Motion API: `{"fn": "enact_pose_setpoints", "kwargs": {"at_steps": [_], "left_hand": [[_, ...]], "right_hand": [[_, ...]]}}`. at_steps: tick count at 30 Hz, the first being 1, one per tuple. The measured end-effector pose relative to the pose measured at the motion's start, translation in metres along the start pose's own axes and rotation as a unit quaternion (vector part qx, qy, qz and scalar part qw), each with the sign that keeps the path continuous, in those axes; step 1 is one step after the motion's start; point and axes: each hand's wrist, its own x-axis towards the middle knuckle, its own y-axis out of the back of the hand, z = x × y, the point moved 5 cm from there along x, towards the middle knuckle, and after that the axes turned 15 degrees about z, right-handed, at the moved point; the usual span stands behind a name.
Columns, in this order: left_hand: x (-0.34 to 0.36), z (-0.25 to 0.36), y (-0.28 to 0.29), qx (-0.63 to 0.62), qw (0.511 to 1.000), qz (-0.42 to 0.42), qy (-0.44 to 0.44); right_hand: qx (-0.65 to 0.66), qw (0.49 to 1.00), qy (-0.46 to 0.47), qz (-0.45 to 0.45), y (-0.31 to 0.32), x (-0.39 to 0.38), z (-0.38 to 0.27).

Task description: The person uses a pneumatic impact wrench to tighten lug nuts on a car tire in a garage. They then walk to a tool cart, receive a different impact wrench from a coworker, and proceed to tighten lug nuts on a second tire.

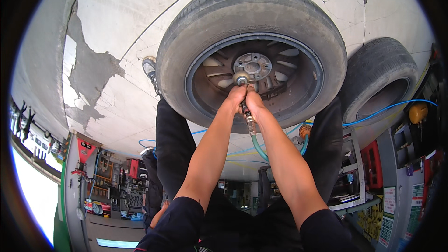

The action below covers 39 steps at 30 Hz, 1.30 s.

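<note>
A car wheel (252, 11), its grey tyre still on the rim, is tilted in front of me between my knees. Its inner side faces me, showing a dusty spoked rim and a silver hub (259, 60) with bolt holes. Both my hands wrap round a slim air grinder (241, 78) with a round, brownish head, held inside the rim's hollow just below the hub. My left hand (236, 95) is closed on its left side, my right hand (253, 98) on its right. A metal coupling (250, 123) joins it to a green air hose (257, 147). Contact between head and rim is unclear.
Another tyre (382, 77) lies to the right, a blue hose (396, 106) crossing before it. An orange ball-shaped item (304, 131) is by my right knee. Tool racks (112, 172) and a red jack-like stand (85, 150) are at lower left, beside another person's arm (160, 213).
</note>
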Motion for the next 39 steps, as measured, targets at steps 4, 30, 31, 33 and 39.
{"fn": "enact_pose_setpoints", "kwargs": {"at_steps": [4,30,31,33,39], "left_hand": [[-0.001,0.0,-0.022,0.02,0.998,-0.047,0.027],[-0.014,0.022,0.006,-0.014,1.0,0.014,-0.015],[-0.02,0.032,0.01,0.006,1.0,0.007,-0.015],[-0.023,0.035,0.019,0.016,1.0,0.02,-0.01],[-0.011,0.012,0.016,-0.012,1.0,-0.003,0.005]], "right_hand": [[0.002,1.0,-0.006,-0.005,0.018,0.005,-0.008],[-0.029,0.999,0.032,-0.027,-0.008,-0.006,-0.017],[-0.03,0.999,0.036,-0.026,-0.013,-0.01,-0.023],[-0.027,0.998,0.028,-0.039,-0.019,-0.018,-0.023],[-0.037,0.999,0.012,-0.014,-0.014,-0.01,-0.007]]}}
